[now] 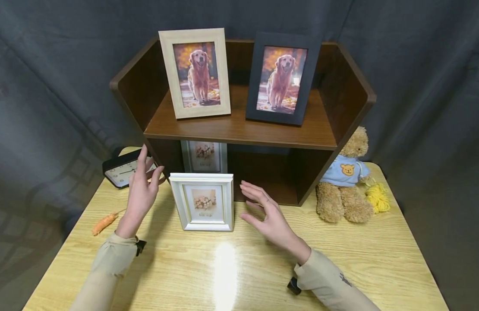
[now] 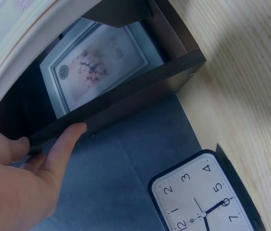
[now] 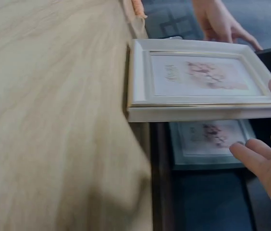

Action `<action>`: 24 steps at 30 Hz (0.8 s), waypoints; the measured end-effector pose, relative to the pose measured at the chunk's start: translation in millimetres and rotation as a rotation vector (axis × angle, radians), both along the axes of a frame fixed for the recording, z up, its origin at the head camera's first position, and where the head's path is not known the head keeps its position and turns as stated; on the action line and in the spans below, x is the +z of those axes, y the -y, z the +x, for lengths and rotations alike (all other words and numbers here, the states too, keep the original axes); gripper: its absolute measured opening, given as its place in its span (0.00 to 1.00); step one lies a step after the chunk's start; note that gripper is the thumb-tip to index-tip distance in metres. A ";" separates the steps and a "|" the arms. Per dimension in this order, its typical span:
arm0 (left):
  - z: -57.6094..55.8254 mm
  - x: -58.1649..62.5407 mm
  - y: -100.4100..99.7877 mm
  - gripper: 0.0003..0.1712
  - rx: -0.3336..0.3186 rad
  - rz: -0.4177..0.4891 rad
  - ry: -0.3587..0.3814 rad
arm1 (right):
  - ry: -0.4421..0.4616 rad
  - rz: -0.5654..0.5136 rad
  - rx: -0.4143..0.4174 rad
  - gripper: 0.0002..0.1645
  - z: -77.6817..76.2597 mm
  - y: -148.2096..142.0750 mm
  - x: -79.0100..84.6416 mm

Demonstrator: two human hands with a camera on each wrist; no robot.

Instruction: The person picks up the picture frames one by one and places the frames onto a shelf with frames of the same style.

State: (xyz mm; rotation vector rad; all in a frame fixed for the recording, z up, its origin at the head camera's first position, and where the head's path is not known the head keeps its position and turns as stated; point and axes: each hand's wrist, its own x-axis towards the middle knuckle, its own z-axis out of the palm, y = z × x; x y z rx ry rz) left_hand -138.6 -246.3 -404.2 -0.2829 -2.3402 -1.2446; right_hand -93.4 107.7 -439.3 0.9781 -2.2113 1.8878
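A frame standing by itself between two empty hands

Seen from the person's seat, with twelve o'clock pointing away, the white frame stands on the table just in front of the shelf, leaning slightly back. Neither hand has hold of it. The right hand is open, fingers gently bent and thumb apart, holding nothing; the frame is at its nine o'clock, a small gap away. The left hand is spread beside the shelf's near left edge, also holding nothing, with the frame towards its four o'clock; whether its thumb touches the wood I cannot tell.

The likeliest mishap is a tip-over. The frame's back support is hidden, so its footing is unproven; a brush from the right fingertips could twist it or knock it flat. A push towards twelve could drive its top into the grey frame on the lower level and upset that too.

At the left hand's ten o'clock the clock lies close by, so a careless outward sweep might shove it along. A hard bump against the shelf would probably shake the beige frame and, at the white frame's one o'clock, the black frame, both propped near the top's front edge
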 end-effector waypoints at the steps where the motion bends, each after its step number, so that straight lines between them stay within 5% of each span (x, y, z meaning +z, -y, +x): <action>1: -0.1 -0.1 0.0 0.48 -0.001 -0.001 -0.001 | 0.009 -0.003 0.007 0.45 -0.2 1.3 -2.2; 24: 0.4 -0.4 -0.3 0.48 0.005 -0.005 -0.002 | 0.055 0.042 0.045 0.46 -9.1 26.2 -23.7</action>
